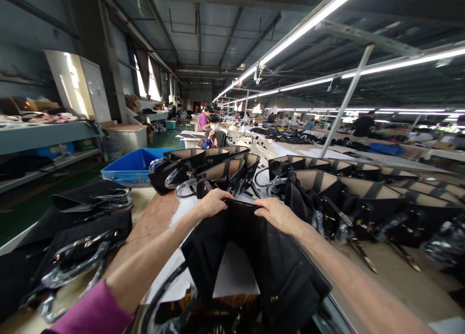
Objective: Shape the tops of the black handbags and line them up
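Both my hands grip the far top edge of a black handbag piece (286, 271) in front of me. My left hand (214, 203) pinches that edge on its left, and my right hand (274, 213) pinches it on its right, a short gap apart. The black panel bends down toward me on both sides, with white sheet (234, 271) showing between. A plastic-wrapped handle (160, 295) curves up at the lower left. What lies in the dark area below is hard to make out.
Finished-looking black handbags with tan linings (370, 188) stand in rows at right, more (221, 174) straight ahead. Black bags with wrapped handles (83, 246) lie at left. A blue bin (132, 164) stands beyond them. A masked person (214, 135) sits ahead; a metal post (347, 101) rises at right.
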Tool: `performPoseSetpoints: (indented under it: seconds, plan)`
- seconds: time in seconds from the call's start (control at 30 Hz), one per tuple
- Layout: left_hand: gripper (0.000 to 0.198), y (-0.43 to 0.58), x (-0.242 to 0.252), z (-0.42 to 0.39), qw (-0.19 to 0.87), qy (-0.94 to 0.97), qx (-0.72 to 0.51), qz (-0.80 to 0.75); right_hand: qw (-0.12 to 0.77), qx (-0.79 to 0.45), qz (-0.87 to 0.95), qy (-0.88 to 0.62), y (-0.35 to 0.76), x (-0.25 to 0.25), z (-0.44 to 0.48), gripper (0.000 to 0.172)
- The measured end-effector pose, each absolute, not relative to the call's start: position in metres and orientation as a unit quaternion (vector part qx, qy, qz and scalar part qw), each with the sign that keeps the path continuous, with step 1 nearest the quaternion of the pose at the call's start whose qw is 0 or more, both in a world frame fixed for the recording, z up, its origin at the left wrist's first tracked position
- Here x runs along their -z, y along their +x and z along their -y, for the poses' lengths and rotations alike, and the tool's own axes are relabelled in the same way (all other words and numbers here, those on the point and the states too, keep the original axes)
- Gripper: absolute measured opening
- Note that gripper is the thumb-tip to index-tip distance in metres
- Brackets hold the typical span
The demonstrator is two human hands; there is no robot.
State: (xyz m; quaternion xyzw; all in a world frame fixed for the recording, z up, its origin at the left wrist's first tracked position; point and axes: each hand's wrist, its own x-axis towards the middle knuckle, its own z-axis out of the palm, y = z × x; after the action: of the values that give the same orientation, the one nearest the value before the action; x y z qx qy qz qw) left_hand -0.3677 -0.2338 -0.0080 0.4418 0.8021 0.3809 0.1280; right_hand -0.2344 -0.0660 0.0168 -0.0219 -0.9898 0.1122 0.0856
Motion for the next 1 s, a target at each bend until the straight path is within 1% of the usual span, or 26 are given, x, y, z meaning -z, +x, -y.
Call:
performPoseSetpoints:
  seconds: [0.1,0.23,0.3,0.47,0.57,0.7,0.83,1.0]
  plan:
    - [0.032,-0.377,0.008,0.236,0.189,0.460,-0.393,-0.773,0.082,-0.124,0.989,-0.005,-0.235,-0.016,0.060,0.014]
    - [0.029,-0.382,0.007,0.235,0.216,0.464,-0.407,-0.757,0.082,-0.099,0.992,-0.015,-0.239,-0.013,0.058,0.022]
    - [0.028,-0.381,0.007,0.234,0.220,0.463,-0.413,-0.753,0.077,-0.064,0.995,-0.023,-0.242,-0.013,0.058,0.026]
    - [0.028,-0.376,0.008,0.231,0.203,0.455,-0.416,-0.760,0.054,0.076,0.993,-0.070,-0.250,-0.016,0.066,0.029]
    - [0.027,-0.374,0.008,0.232,0.181,0.452,-0.407,-0.773,0.055,0.112,0.991,-0.057,-0.254,-0.018,0.076,0.031]
    - [0.028,-0.373,0.006,0.233,0.161,0.454,-0.396,-0.782,0.054,0.121,0.991,-0.007,-0.258,-0.018,0.088,0.030]
    - [0.029,-0.374,0.008,0.233,0.146,0.447,-0.395,-0.790,0.048,0.106,0.993,0.005,-0.263,-0.016,0.094,0.027]
    - [0.029,-0.371,0.012,0.229,0.165,0.460,-0.408,-0.771,0.033,0.083,0.996,0.003,-0.266,-0.013,0.099,0.026]
